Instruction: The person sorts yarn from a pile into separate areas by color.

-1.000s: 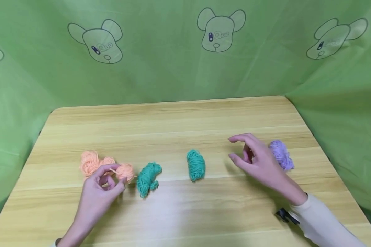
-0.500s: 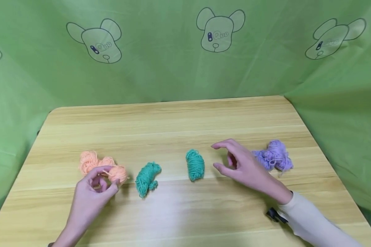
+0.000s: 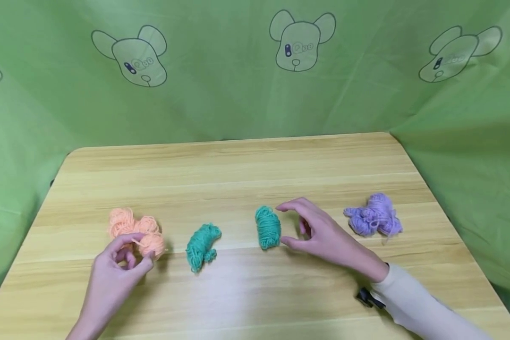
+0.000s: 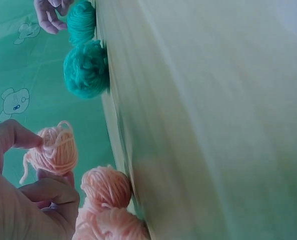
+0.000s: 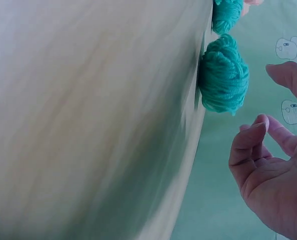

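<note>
In the head view my left hand (image 3: 114,271) pinches a small peach yarn ball (image 3: 151,245) between thumb and fingers. The left wrist view shows this peach ball (image 4: 56,152) raised off the table, a loose strand hanging from it. Beside it lie other peach yarn balls (image 3: 122,222). My right hand (image 3: 323,231) has thumb and index finger spread at the right side of a teal yarn skein (image 3: 268,227). A gap between those fingers and the teal skein (image 5: 224,75) shows in the right wrist view.
A second teal yarn bundle (image 3: 202,247), with a small loose clump, lies left of centre on the wooden table (image 3: 238,174). Purple yarn (image 3: 374,216) rests to the right, behind my right forearm. A green printed curtain (image 3: 221,94) surrounds the table's back and sides.
My left hand has moved left with the peach ball, towards the other peach balls. My right hand has moved left from the purple yarn to the teal skein.
</note>
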Action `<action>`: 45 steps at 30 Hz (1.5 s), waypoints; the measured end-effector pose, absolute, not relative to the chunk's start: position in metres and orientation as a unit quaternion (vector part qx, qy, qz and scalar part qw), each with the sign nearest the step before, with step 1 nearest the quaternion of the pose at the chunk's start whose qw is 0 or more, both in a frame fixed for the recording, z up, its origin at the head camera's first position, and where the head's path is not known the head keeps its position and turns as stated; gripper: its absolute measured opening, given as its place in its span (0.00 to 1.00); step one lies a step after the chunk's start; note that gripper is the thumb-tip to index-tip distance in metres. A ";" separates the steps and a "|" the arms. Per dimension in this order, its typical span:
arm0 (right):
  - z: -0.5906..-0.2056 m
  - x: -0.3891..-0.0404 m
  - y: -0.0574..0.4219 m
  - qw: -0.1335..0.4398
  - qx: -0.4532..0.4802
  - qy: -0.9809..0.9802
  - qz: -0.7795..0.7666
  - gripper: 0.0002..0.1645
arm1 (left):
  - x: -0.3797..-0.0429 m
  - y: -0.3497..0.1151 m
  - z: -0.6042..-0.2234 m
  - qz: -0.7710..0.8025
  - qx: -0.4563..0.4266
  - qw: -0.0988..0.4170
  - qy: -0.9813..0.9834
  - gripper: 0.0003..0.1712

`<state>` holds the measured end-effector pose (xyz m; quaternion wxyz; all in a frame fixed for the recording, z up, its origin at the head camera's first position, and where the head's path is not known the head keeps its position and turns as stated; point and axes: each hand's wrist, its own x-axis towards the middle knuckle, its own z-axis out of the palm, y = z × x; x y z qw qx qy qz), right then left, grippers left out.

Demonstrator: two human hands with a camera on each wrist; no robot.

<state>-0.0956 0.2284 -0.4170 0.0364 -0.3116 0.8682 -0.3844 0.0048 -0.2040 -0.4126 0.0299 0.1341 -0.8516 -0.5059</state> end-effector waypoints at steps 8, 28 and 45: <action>-0.418 -0.097 0.218 0.038 -0.324 0.866 -0.379 0.43 | 0.011 -0.212 -0.414 -0.439 0.133 0.054 -0.887 0.28; -0.426 -0.094 0.208 0.032 -0.325 0.880 -0.344 0.40 | 0.017 -0.221 -0.417 -0.384 0.121 0.052 -0.914 0.27; -0.424 -0.096 0.201 0.060 -0.307 0.893 -0.322 0.36 | 0.018 -0.228 -0.425 -0.303 0.072 0.091 -0.946 0.27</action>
